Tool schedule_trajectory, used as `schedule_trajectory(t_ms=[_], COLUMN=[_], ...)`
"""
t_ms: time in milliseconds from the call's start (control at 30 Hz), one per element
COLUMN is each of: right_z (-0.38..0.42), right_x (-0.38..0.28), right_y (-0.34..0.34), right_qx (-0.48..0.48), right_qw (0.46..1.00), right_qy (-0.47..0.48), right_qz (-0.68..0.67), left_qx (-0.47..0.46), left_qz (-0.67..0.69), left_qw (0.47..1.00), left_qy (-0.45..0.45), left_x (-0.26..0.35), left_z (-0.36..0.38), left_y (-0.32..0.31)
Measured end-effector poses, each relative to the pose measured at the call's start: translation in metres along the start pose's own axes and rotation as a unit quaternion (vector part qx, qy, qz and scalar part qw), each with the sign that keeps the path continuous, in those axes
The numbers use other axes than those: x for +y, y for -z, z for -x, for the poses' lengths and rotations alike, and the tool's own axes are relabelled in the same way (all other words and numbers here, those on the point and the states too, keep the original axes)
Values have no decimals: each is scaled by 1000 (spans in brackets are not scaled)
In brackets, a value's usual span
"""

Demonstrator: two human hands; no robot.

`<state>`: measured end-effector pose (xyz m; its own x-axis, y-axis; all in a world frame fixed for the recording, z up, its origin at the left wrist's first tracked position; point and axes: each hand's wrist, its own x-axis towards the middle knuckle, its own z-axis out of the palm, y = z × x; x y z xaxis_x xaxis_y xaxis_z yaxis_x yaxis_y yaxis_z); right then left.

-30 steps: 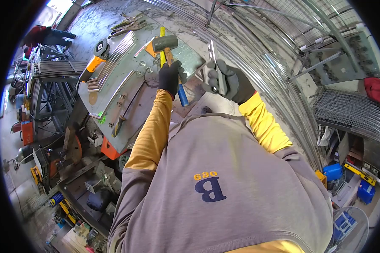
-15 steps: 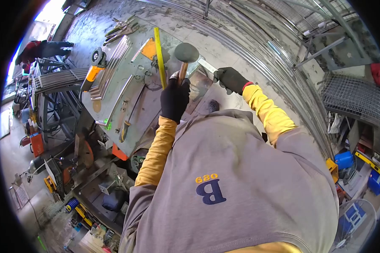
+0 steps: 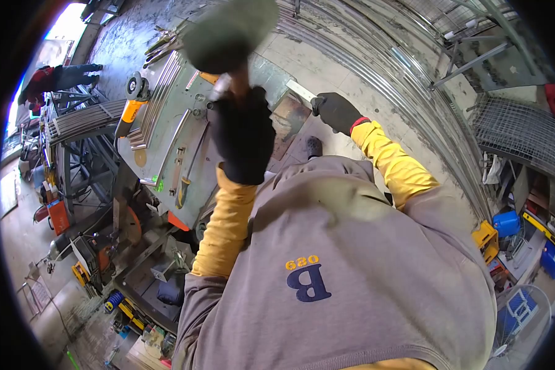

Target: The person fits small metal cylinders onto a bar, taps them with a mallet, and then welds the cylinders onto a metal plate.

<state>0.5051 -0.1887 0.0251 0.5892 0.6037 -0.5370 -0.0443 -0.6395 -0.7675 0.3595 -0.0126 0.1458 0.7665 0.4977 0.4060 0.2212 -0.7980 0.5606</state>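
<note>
My left hand [image 3: 243, 135], in a black glove, is closed around the wooden handle [image 3: 239, 81] of a mallet. The mallet's large dark head [image 3: 231, 34] is raised close to the camera, over the metal-topped table [image 3: 166, 145]. My right hand [image 3: 339, 113], also gloved, grips a flat metal bar [image 3: 301, 91] whose far end reaches the table's right edge. A brownish plate [image 3: 290, 123] lies on the table near that end. The raised hand and mallet hide part of the tabletop.
An orange angle grinder [image 3: 131, 110] lies at the table's left, beside angled metal tubes [image 3: 157, 114]. A yellow-handled tool [image 3: 183, 190] rests nearer. Long metal tubes [image 3: 376, 61] line the floor at right. Another person [image 3: 58, 77] is at far left, near a metal rack [image 3: 83, 120].
My left hand has lifted the mallet up toward the camera and slightly left, covering the yellow bar seen before. My right hand stays almost in place with the metal bar.
</note>
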Motion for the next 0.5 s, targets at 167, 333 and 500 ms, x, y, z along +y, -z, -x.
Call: schedule_trajectory(t_ms=[167, 333, 500], right_z=[-5, -2, 6], right_x=[5, 1, -6], right_y=[8, 3, 3], right_qx=[51, 25, -9], right_qw=[995, 998, 994], right_qy=[43, 32, -17], right_qz=[67, 49, -107], left_qx=[-178, -68, -105], left_qz=[-194, 56, 240], left_qw=[961, 988, 917], left_qy=[-80, 129, 300], left_x=[-66, -45, -70], left_z=[16, -17, 10], left_y=[-46, -23, -76])
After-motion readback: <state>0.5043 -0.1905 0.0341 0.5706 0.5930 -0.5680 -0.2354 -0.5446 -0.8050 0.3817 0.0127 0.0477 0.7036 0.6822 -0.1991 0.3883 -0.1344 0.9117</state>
